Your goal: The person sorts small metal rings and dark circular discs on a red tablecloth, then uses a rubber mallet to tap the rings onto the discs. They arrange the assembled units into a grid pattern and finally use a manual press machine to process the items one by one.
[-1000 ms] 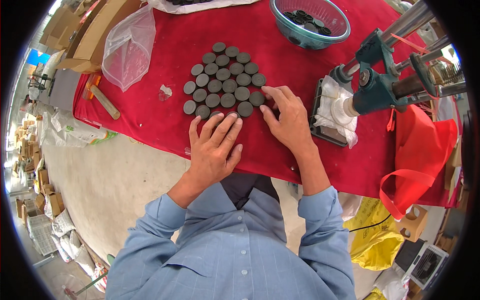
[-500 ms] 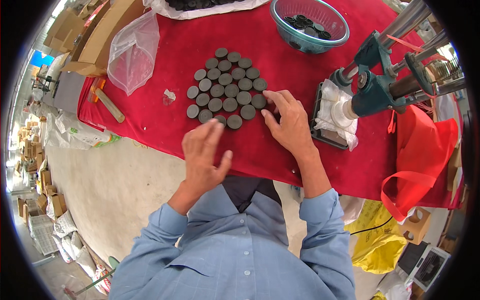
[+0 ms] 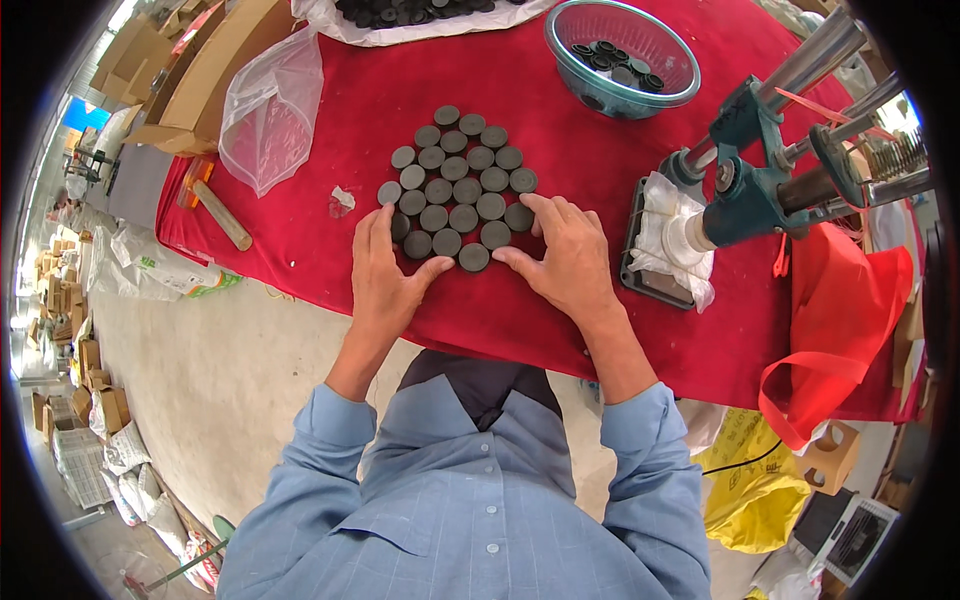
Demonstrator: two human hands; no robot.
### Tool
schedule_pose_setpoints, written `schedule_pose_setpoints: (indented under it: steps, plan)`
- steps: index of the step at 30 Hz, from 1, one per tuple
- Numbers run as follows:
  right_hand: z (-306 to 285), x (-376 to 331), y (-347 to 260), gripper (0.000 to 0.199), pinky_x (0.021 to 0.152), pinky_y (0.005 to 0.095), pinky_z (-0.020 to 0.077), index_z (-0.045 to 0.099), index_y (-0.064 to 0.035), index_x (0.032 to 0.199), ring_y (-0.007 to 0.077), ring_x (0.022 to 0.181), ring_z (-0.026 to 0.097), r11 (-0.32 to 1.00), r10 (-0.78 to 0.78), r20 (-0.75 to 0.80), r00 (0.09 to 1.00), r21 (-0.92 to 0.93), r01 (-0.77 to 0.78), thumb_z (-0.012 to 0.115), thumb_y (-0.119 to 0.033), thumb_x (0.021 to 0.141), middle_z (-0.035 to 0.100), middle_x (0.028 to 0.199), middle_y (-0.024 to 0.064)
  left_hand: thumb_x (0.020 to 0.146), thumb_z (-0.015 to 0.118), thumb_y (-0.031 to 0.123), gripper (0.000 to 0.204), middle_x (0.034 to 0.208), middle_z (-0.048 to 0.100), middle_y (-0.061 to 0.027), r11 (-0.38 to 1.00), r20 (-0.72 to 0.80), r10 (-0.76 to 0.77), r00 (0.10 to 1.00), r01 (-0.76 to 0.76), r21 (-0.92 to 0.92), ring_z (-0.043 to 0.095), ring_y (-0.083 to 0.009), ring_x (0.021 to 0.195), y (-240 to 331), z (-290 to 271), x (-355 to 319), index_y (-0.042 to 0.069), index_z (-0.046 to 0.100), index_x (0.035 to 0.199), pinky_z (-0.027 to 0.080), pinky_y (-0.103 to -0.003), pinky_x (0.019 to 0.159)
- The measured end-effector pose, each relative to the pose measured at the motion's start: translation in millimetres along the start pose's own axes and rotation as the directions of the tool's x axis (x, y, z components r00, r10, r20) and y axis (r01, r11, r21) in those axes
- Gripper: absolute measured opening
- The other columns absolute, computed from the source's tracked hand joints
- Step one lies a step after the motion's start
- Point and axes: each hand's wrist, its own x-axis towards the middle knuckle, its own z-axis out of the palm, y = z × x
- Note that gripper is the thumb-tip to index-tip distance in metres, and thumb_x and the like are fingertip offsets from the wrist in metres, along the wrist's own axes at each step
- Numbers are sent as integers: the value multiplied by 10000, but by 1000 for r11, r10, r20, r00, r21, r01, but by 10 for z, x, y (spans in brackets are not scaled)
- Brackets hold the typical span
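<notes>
Several round dark grey discs [image 3: 462, 190] lie flat in a tight cluster on the red cloth. At the cluster's near left edge is my left hand [image 3: 388, 278], its thumb and fingers apart, the fingertips beside the outermost discs. Opposite it, my right hand [image 3: 572, 255] borders the near right edge, thumb and fingers spread, fingertips at or against the discs. Neither hand grasps a disc. Parts of a few discs by the left fingers are hidden.
To the right stands a green hand press [image 3: 750, 175] with a white-wrapped base. A clear bowl [image 3: 625, 55] of dark parts sits at the back. At the left are a hammer [image 3: 222, 215], a plastic bag [image 3: 270, 115] and a cardboard box [image 3: 215, 75]. A red bag [image 3: 840, 310] hangs at the right edge.
My left hand has moved left, from the near side of the cluster to its left edge. My right hand has shifted slightly left and nearer. The near discs sit closer together.
</notes>
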Motion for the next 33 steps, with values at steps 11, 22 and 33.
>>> schedule_pose_setpoints:
  steps: [11,22,33]
  plan:
    - [-26,24,45,521,831,435,515,694,-43,1296,286,864,692,993,57,-50,997,102,-52,883,-276,869,700,985,85,785,971,216,856,1389,595,-139,996,-16,-70,997,69,-63,587,-226,1015,-2,-150,-160,16,574,1517,537,-374,942]
    - [-50,8,77,361,763,409,514,720,-54,1228,238,707,654,978,86,-91,992,199,-67,825,-148,896,695,923,59,897,828,112,583,1460,633,-122,960,78,230,970,-240,145,606,-308,1229,152,-183,-332,25,682,1455,471,-435,1050]
    - [-41,0,81,283,759,404,509,765,-84,1162,255,799,694,985,-26,-152,988,167,51,781,-61,880,700,953,60,865,814,98,631,1486,664,-51,954,41,226,973,-229,191,602,-254,1192,122,-148,-393,95,691,1483,428,-405,1037]
